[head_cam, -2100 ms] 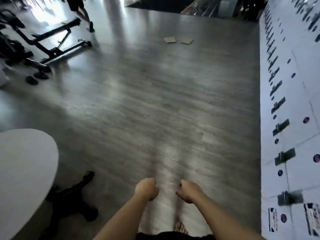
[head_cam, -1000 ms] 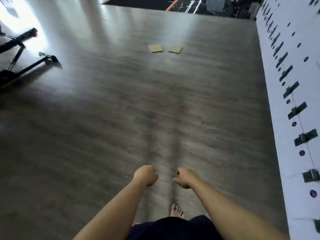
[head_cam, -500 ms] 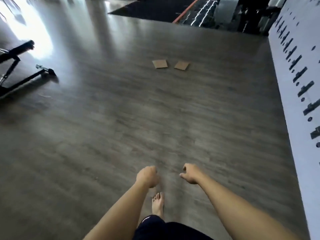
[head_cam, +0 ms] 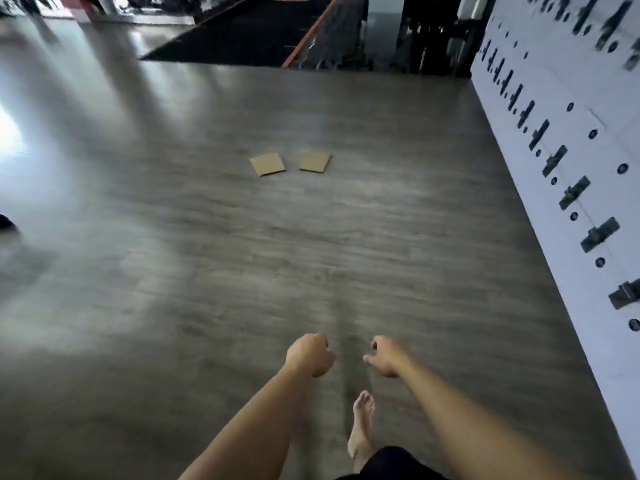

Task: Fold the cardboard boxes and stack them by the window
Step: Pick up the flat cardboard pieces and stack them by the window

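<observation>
Two flat brown cardboard pieces lie side by side on the grey wood floor ahead, the left cardboard [head_cam: 267, 164] and the right cardboard [head_cam: 314, 161], a small gap between them. Both my arms reach forward low in the view, far short of the cardboard. My left hand [head_cam: 309, 355] is curled into a fist and holds nothing. My right hand [head_cam: 384, 360] hangs loosely curled with the thumb out, also holding nothing. One bare foot [head_cam: 362, 424] steps forward below my hands.
A white wall [head_cam: 561, 174] with dark brackets and round dots runs along the right. A black mat [head_cam: 242, 29] and dark glass panels lie beyond the cardboard. Bright glare falls on the floor at the left, with a dark object [head_cam: 5, 221] at the left edge.
I have walked forward; the two cardboard pieces are nearer and lower in view. The table and black equipment on the left have dropped out of sight. My right hand's fingers have loosened.
</observation>
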A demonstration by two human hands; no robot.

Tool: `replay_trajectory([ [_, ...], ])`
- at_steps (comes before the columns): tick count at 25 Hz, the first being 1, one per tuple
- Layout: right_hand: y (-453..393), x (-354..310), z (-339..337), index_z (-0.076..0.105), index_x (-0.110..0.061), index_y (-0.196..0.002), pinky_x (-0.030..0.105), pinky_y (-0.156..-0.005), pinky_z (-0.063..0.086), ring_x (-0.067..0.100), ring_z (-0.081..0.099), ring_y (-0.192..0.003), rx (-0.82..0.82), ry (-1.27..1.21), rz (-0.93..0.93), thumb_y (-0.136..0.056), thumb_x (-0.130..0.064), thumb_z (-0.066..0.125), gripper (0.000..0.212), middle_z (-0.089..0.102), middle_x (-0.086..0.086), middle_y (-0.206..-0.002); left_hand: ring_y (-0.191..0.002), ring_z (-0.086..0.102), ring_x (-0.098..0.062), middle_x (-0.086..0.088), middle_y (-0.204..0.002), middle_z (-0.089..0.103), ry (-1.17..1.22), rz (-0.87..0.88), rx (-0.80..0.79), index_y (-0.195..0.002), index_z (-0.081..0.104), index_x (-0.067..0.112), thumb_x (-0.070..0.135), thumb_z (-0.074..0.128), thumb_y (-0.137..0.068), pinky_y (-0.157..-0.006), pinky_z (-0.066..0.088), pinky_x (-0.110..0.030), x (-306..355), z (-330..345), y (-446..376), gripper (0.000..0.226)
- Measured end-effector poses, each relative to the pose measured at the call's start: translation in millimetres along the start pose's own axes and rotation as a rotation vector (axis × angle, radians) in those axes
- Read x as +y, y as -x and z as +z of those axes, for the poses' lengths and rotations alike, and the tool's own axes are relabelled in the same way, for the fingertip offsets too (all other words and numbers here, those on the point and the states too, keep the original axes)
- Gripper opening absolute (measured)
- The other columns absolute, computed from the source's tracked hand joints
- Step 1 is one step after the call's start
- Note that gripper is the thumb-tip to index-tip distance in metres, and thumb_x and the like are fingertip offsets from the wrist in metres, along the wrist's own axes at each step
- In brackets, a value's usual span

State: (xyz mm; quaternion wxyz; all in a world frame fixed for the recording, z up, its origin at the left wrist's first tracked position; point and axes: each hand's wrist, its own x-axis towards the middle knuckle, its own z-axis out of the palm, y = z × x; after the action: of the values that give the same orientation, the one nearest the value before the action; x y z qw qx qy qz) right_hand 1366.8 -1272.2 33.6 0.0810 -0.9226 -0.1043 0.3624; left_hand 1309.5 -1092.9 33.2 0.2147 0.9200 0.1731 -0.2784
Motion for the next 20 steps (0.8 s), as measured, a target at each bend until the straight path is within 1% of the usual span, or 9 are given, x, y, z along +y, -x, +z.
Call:
replay_trajectory([
  [3,-81.3,-1.7,-63.9,0.059,-0.010,-0.126,0.034,-0.096,0.049,0.031,0.058,-0.121,-0.037,0.019,-0.018,-0.096,-0.042,0.058,0.045,0.062,0.015,-0.132,-0.116,0.061,-0.028,-0.007,-0.125,0.066,-0.015,-0.043,0.026,-0.120,0.065,0.019,0.036,0.053,-0.090,-0.091,0.050,-0.033,27.5,-54.9,-82.9,0.037],
  [6,-147.2,-13.6,-139.8,0.059,-0.009,-0.127,0.032,-0.093,0.048,0.031,0.058,-0.121,-0.026,0.025,-0.049,-0.096,-0.042,0.059,0.045,0.061,0.016,-0.132,-0.116,0.062,-0.030,-0.008,-0.124,0.067,0.016,-0.070,0.104,-0.117,0.066,0.018,0.036,0.051,-0.091,-0.090,0.050,-0.033,54.3,-120.9,-148.0,0.036],
  [8,-191.7,-25.9,-190.4,0.058,-0.011,-0.127,0.031,-0.092,0.046,0.030,0.058,-0.122,0.003,0.033,-0.076,-0.095,-0.041,0.058,0.044,0.060,0.015,-0.133,-0.116,0.061,-0.031,-0.009,-0.123,0.067,0.036,-0.067,0.139,-0.116,0.065,0.016,0.036,0.051,-0.092,-0.089,0.050,-0.033,70.3,-159.3,-192.4,0.035],
  [12,-279.3,-50.0,-256.3,0.055,-0.016,-0.128,0.031,-0.091,0.045,0.029,0.057,-0.121,-0.027,0.061,-0.095,-0.095,-0.045,0.057,0.044,0.059,0.012,-0.134,-0.117,0.061,-0.030,-0.007,-0.127,0.065,-0.024,-0.082,0.068,-0.121,0.065,0.017,0.033,0.048,-0.093,-0.090,0.050,-0.033,85.0,-215.0,-276.9,0.036],
  [15,-356.8,-69.1,-301.0,0.055,-0.013,-0.129,0.032,-0.094,0.046,0.030,0.056,-0.123,-0.026,0.090,-0.098,-0.096,-0.045,0.056,0.047,0.058,0.014,-0.136,-0.113,0.062,-0.028,-0.006,-0.123,0.066,-0.014,-0.099,0.073,-0.118,0.065,0.020,0.029,0.052,-0.090,-0.087,0.051,-0.033,82.0,-264.8,-355.1,0.032],
  [17,-409.7,-92.1,-338.9,0.054,-0.011,-0.133,0.034,-0.097,0.046,0.031,0.055,-0.125,-0.030,0.085,-0.088,-0.097,-0.046,0.056,0.050,0.057,0.015,-0.137,-0.115,0.062,-0.027,-0.005,-0.124,0.066,0.000,-0.105,0.067,-0.120,0.064,0.022,0.032,0.052,-0.090,-0.089,0.050,-0.033,77.6,-303.9,-412.5,0.034],
  [20,-474.1,-130.5,-404.2,0.055,-0.010,-0.133,0.031,-0.096,0.045,0.030,0.055,-0.125,-0.038,0.036,-0.080,-0.097,-0.043,0.058,0.049,0.058,0.015,-0.137,-0.117,0.061,-0.028,-0.006,-0.126,0.065,-0.034,-0.103,0.060,-0.121,0.064,0.020,0.033,0.050,-0.092,-0.092,0.050,-0.033,76.4,-366.9,-495.0,0.034],
])
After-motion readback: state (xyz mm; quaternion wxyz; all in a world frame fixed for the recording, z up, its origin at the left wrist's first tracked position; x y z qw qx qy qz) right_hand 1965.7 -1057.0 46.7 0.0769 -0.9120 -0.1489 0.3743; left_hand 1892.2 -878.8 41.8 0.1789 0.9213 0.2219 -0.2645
